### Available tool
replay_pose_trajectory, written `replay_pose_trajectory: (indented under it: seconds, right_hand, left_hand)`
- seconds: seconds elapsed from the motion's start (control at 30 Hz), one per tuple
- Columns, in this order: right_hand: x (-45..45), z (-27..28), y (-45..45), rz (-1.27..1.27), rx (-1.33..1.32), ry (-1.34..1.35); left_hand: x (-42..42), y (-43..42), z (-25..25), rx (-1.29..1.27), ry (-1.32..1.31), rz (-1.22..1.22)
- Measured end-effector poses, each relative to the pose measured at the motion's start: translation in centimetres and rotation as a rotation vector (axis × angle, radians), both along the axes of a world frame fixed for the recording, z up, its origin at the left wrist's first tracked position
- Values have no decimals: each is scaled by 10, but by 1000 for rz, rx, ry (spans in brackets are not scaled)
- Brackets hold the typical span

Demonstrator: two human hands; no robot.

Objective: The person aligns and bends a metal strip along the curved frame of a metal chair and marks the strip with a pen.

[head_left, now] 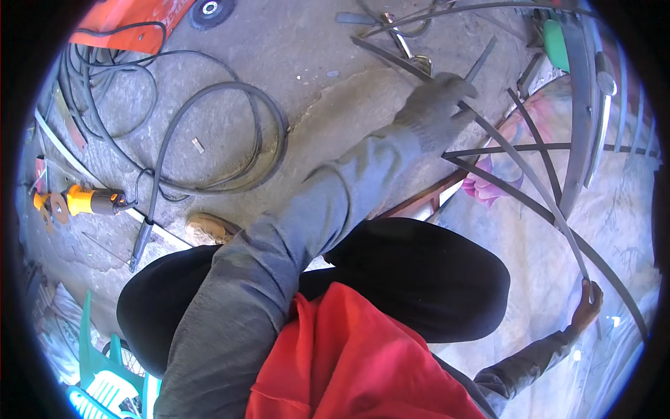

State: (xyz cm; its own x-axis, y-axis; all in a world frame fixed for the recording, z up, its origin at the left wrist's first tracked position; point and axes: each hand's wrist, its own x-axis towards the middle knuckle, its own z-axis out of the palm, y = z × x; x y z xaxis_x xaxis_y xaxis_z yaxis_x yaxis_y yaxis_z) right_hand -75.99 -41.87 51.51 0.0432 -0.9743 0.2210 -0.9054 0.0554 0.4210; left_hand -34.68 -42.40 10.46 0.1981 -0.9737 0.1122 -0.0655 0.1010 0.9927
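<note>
My left hand, in a grey glove, reaches across my body and is closed around a long flat metal strip. Slight blur softens its fingers. My right hand is bare and pinches the lower end of the same strip at the far right. Beneath that strip, several other dark metal strips cross one another, among them a curved bar. A short thin strip sticks out beyond my left hand. Just above the glove lies a shiny metal tool that I cannot identify.
Black cable lies coiled at left, near a yellow angle grinder. A grinding disc and an orange-red panel are at the top. A teal plastic chair stands lower left. Patterned sheeting covers the right-hand floor.
</note>
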Motion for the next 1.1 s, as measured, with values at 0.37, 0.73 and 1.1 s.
replay_pose_trajectory:
  seconds: [0.37, 0.73, 1.1]
  right_hand:
    - [-5, 1, 0, 103, -33, -37]
    - [27, -7, 12, 130, -45, 70]
    - [0, -35, 16, 133, -68, 71]
  left_hand:
    - [-5, -7, -36, 219, 1184, -41]
    - [5, -8, -33, 478, 1186, -145]
    - [4, -9, -42, 509, 1168, -118]
